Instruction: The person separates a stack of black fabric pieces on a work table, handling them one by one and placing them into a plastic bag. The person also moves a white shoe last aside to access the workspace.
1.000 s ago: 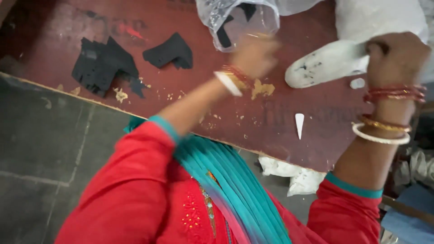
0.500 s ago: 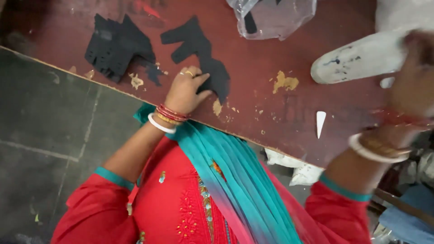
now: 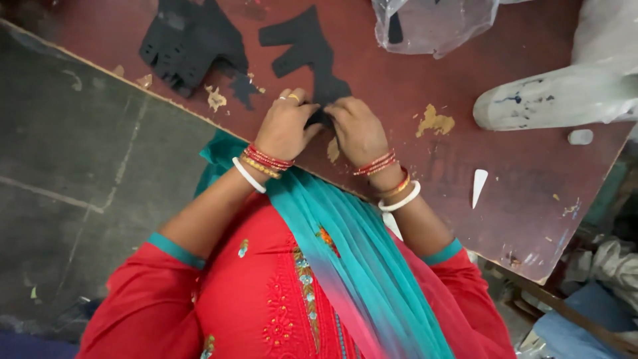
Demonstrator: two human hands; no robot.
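Right at the near edge of the scuffed maroon table point(image 3: 531, 179), above grey concrete floor point(image 3: 73, 166), both hands, left point(image 3: 286, 126) and right point(image 3: 359, 129), pinch a black cut-out piece point(image 3: 309, 53).

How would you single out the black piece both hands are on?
Start at the dark red table and find its near edge, where the left hand and right hand meet. The flat black cutout runs up from their fingertips. Unlike the heaped black stack to its left, it lies single and flat, and it alone is touched.
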